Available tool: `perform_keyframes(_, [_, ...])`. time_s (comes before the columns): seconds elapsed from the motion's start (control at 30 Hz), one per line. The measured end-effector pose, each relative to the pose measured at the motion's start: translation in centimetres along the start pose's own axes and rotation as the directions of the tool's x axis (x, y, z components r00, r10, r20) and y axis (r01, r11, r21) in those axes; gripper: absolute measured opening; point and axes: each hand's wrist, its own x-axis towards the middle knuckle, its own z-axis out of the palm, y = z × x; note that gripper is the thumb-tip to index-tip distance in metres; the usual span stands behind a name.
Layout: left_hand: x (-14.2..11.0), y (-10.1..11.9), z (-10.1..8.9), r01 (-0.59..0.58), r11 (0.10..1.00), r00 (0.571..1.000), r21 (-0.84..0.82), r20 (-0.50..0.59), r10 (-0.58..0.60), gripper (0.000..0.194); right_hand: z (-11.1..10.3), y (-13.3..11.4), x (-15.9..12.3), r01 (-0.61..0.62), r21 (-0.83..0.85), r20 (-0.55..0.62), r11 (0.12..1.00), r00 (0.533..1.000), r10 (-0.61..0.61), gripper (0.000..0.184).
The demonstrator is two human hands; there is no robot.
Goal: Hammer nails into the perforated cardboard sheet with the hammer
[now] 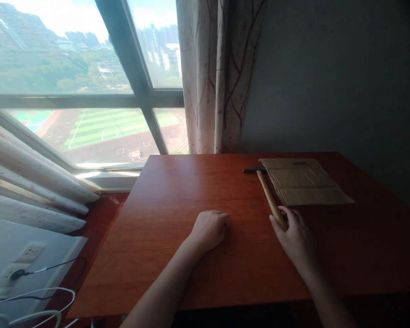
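A hammer with a wooden handle and a dark metal head lies on the reddish-brown table. Its head points away from me and reaches the left edge of a flat piece of corrugated cardboard. My right hand holds the near end of the handle, thumb on the left and fingers on the right. To the left, my left hand rests on the tabletop as a closed fist, apart from the hammer. Nothing shows in that fist, though its palm side is hidden.
A window and curtains stand beyond the table, with a grey wall at the right. At lower left, a black plug sits in a wall socket, and white cables hang beside the table's left edge.
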Motion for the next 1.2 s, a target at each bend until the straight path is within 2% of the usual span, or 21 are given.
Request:
perform_keyframes(0.3, [-0.1, 0.0, 0.1, -0.008, 1.000, 1.000, -0.001, -0.020, 0.008, 0.018, -0.1, -0.7, 0.9, -0.025, -0.202, 0.093, 0.979, 0.995, 0.044, 0.054])
perform_keyframes(0.5, [0.0, 0.1, 0.0, -0.004, 1.000, 1.000, 0.010, -0.010, 0.004, 0.018, 0.4, -0.8, 1.4, 0.062, -0.324, 0.115, 0.944, 0.993, -0.026, 0.046])
perform_keyframes(0.63, [0.1, 0.2, -0.1, -0.005, 1.000, 1.000, 0.013, 0.006, 0.005, 0.017, 0.5, -0.4, 1.8, 0.061, -0.208, 0.097, 0.976, 0.994, -0.041, 0.044])
perform_keyframes(0.7, [0.0, 0.2, -0.2, -0.020, 1.000, 1.000, 0.009, 0.000, 0.020, 0.017, 0.3, -0.3, 1.8, 0.034, -0.058, 0.102, 0.998, 0.994, -0.028, 0.045])
perform_keyframes(0.77, [-0.1, 0.1, -0.2, -0.058, 0.998, 0.996, -0.019, -0.063, 0.056, 0.018, 0.0, -0.5, 1.4, 0.001, 0.133, 0.141, 0.991, 0.990, -0.020, 0.045])
perform_keyframes(0.87, [-0.4, 0.0, -0.4, -0.150, 0.982, 0.956, -0.112, -0.271, 0.115, 0.021, -0.2, -2.1, -0.1, -0.057, 0.375, 0.209, 0.925, 0.978, -0.025, 0.039])
perform_keyframes(1.0, [-0.9, -0.2, -1.1, -0.280, 0.943, 0.838, -0.179, -0.524, 0.149, 0.022, 0.5, -6.6, -2.6, -0.007, 0.475, 0.229, 0.880, 0.966, -0.116, 0.029])
perform_keyframes(1.1, [-1.2, -0.2, -1.7, -0.340, 0.927, 0.775, -0.159, -0.605, 0.180, 0.021, 1.6, -10.4, -4.3, 0.079, 0.501, 0.250, 0.862, 0.940, -0.232, 0.024])
perform_keyframes(1.2, [-1.5, -0.1, -2.5, -0.355, 0.925, 0.754, -0.133, -0.627, 0.199, 0.021, 2.9, -13.7, -5.5, 0.126, 0.513, 0.327, 0.849, 0.886, -0.329, 0.018])
